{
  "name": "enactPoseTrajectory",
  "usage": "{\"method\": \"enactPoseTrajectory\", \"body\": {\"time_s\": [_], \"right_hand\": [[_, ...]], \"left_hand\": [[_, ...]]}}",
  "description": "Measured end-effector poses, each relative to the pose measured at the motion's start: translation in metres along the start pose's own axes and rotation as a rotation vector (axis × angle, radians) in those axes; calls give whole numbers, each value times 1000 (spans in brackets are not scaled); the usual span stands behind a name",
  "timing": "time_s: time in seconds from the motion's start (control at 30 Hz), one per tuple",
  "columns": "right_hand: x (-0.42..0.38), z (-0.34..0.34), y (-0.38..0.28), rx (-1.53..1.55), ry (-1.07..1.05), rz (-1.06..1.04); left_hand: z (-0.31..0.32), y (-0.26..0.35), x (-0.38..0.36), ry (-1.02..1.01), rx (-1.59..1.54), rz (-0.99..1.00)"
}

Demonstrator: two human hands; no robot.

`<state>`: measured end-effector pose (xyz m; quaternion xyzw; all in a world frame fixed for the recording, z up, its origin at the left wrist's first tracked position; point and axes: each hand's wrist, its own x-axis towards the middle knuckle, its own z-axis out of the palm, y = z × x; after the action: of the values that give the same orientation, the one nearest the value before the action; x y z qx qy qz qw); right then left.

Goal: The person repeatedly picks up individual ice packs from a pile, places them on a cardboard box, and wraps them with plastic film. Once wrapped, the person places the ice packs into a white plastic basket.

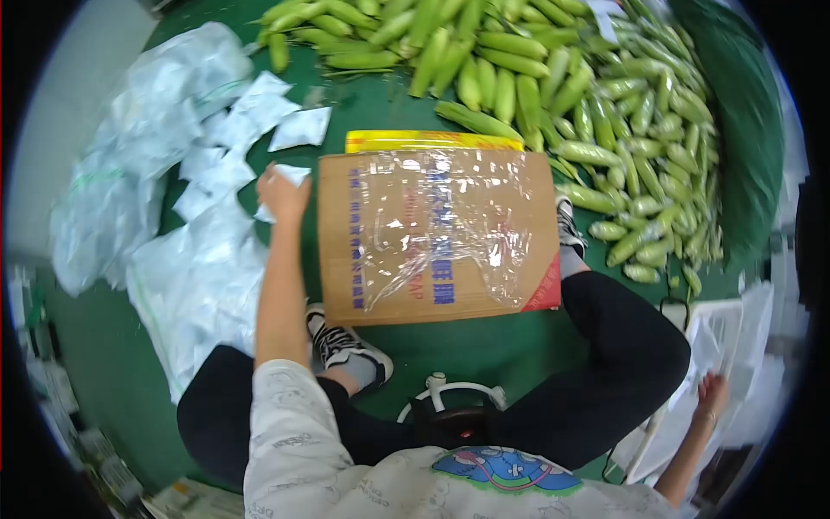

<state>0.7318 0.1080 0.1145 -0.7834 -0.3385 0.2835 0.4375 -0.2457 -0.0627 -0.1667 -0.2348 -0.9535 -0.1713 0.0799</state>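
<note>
My left hand [284, 195] is closed on a white packet [292, 176] at the left side of a cardboard box [467, 233]. More white packets [301, 128] lie loose beyond and left of it, some on a plastic bag [203, 277]. Clear film with glare covers the middle of the box top, which bears blue and red print. My right hand [712, 394] is low at the right, over clear plastic bags beside a white crate; its fingers look curled, and whether they grip the plastic is too small to tell.
Green corn ears [519, 65] are heaped at the back; plastic-wrapped ears [640, 164] lie at the right. A yellow package [432, 140] shows behind the box. Large clear bags [143, 130] stand at the left. A white-legged stool [439, 394] is between my legs.
</note>
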Motion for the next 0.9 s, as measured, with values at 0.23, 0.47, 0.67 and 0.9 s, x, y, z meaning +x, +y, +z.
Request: {"method": "enactPoseTrajectory", "body": {"time_s": [0.23,0.47,0.67,0.9], "right_hand": [[-315,335,-72,-571,-968,-561],[-321,398,17,-633,-1004,-1242],[-295,406,51,-397,-932,-1432],[-341,357,-20,-19,-781,-1055]], "left_hand": [[47,-58,6,-333,345,-285],[1,-91,7,-690,-1281,-677],[-76,60,-4,-226,-1909,-129],[-119,212,-116,82,-538,838]]}}
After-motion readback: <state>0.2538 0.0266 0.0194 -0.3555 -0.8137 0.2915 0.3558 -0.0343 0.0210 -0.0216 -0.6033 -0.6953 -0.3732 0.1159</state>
